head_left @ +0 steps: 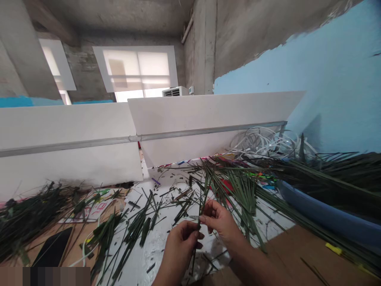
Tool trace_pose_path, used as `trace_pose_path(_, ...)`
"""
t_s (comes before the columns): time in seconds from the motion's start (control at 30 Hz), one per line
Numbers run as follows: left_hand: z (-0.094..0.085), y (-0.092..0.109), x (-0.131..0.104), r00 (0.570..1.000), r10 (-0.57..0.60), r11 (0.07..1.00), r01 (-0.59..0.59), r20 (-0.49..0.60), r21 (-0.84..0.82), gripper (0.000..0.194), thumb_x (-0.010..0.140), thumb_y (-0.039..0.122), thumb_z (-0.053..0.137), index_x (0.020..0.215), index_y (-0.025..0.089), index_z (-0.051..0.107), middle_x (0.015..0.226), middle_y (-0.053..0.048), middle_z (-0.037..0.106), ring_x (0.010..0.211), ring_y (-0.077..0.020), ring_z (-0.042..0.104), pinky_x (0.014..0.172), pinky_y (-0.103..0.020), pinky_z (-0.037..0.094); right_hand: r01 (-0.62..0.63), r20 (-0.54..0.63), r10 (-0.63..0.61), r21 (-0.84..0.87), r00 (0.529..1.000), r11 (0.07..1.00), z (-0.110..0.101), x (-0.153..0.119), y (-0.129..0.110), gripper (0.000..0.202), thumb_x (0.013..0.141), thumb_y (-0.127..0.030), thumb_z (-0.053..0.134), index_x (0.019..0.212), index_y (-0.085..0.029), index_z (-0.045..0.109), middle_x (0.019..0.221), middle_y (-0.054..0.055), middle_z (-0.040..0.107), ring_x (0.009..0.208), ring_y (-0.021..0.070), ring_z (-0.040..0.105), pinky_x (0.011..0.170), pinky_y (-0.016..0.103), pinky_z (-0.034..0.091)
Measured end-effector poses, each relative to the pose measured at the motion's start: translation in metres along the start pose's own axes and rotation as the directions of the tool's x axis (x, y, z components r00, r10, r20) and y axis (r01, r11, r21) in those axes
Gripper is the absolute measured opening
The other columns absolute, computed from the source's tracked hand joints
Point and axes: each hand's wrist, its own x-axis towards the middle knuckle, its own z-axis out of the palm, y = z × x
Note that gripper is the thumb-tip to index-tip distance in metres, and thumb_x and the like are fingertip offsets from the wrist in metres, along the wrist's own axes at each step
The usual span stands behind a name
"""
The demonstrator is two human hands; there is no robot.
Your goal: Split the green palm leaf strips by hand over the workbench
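Near the bottom middle, my left hand (180,246) is closed, thumb and fingers pinching a thin dark green leaf strip (193,260) that hangs below it. Just above and to the right, my right hand (222,222) pinches the same strip, whose upper part rises past the fingertips. The two hands almost touch. A small pale, flat piece (193,217) shows between them; its kind is unclear. Beneath lies a white work surface (157,242) with cut leaf pieces (137,222) scattered over it. Long green leaves (242,190) fan out beyond my right hand.
A blue tub (321,210) with long dark leaves stands at the right. Coiled white strips (264,141) lie behind it. White panels (208,115) border the back. To the left are a dark leaf heap (26,218), a black phone-like slab (53,248) and a white cable (84,250).
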Motion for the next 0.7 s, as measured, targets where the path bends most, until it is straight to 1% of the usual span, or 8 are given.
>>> trace_pose_path(0.1,-0.001,0.004,-0.002,1.0,-0.013,1.0,0.013,0.006,0.016,0.023,0.063,0.032,0.068,0.078,0.015,0.064,0.074,-0.006,0.07,0.067,-0.0188,0.066,0.057,-0.027,0.048,-0.028,-0.005,0.028,-0.002,1.0,1.0,0.0,0.0,0.001,0.043,0.057,-0.041,0.085,0.08,-0.02,0.055,0.062,-0.005,0.053,0.053,0.0109,0.047,0.041,0.02,0.035)
trace_pose_path(0.23,-0.002,0.002,-0.001,1.0,-0.004,1.0,0.004,-0.001,0.024,0.025,0.064,0.036,0.067,0.077,0.015,0.062,0.072,-0.005,0.069,0.059,-0.0159,0.062,0.054,-0.026,0.046,-0.087,0.118,0.099,-0.101,0.988,0.991,0.001,-0.003,-0.001,0.041,0.058,-0.046,0.084,0.07,-0.018,0.056,0.059,-0.004,0.053,0.052,0.0108,0.047,0.044,0.021,0.035)
trace_pose_path(0.3,-0.003,0.0,0.001,1.0,0.007,1.0,-0.007,-0.005,0.028,0.026,0.063,0.038,0.067,0.075,0.015,0.061,0.07,-0.005,0.068,0.056,-0.0154,0.061,0.053,-0.026,0.045,-0.102,0.154,0.124,-0.141,0.98,0.985,0.002,-0.005,-0.003,0.04,0.057,-0.046,0.084,0.067,-0.018,0.057,0.059,-0.003,0.054,0.053,0.0115,0.049,0.045,0.022,0.034)
trace_pose_path(0.47,-0.003,-0.002,0.003,0.999,0.023,0.998,-0.025,0.025,0.057,0.027,0.065,0.04,0.067,0.073,0.016,0.059,0.062,-0.003,0.065,0.05,-0.0139,0.057,0.05,-0.026,0.044,-0.085,0.113,0.1,-0.132,0.989,0.988,0.004,-0.007,-0.001,0.035,0.056,-0.04,0.083,0.063,-0.017,0.057,0.057,-0.003,0.055,0.054,0.0116,0.048,0.048,0.023,0.035)
trace_pose_path(0.57,-0.003,-0.002,0.004,0.998,0.043,0.996,-0.046,0.052,0.076,0.026,0.066,0.04,0.068,0.071,0.017,0.057,0.06,-0.002,0.063,0.048,-0.0128,0.054,0.049,-0.025,0.044,-0.075,0.07,0.08,-0.077,0.994,0.994,0.006,-0.006,0.004,0.032,0.055,-0.037,0.082,0.06,-0.018,0.057,0.054,-0.003,0.054,0.052,0.0116,0.048,0.048,0.023,0.036)
trace_pose_path(0.7,-0.002,-0.005,0.006,0.995,0.067,0.994,-0.073,0.071,0.08,0.026,0.066,0.04,0.068,0.069,0.018,0.054,0.059,-0.001,0.06,0.052,-0.014,0.055,0.047,-0.025,0.045,-0.076,0.021,0.076,0.007,0.997,0.997,0.007,-0.002,0.006,0.03,0.054,-0.037,0.08,0.062,-0.017,0.058,0.055,-0.003,0.055,0.048,0.0117,0.048,0.045,0.023,0.036)
